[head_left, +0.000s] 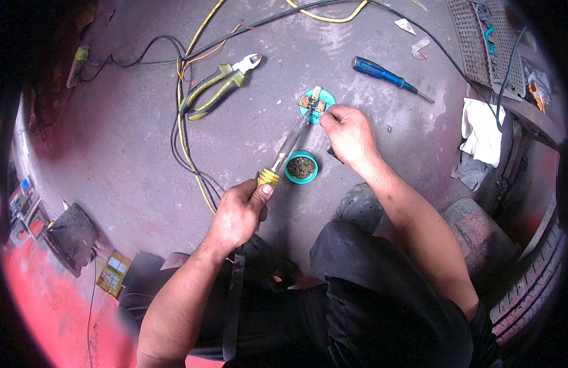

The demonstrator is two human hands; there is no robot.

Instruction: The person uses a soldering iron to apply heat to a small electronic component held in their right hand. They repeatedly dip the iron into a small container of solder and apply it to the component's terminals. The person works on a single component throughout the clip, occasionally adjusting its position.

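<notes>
1. Your left hand (238,214) has fingers wrapped round the soldering iron (288,149); a slip could burn your right hand (352,136), at the small part's (312,103) four o'clock.
2. Right fingers look pinched, on what I cannot tell; a nudge could slide the small part off its turquoise lid (327,98), ahead at twelve o'clock.

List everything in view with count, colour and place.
lid: 1, turquoise, floor centre
small component: 1, brown and black, on lid
soldering iron: 1, yellow-handled, in left hand
round tub: 1, turquoise, below lid
pliers: 1, green and black, left of lid
screwdriver: 1, blue, right of lid
cables: several, black and yellow, top and left
perforated panel: 1, grey, top right
cloth: 1, white, right
tyre: 1, black, lower right
left hand: 1, bare, gripping soldering iron
right hand: 1, bare, at lid's right edge
</notes>
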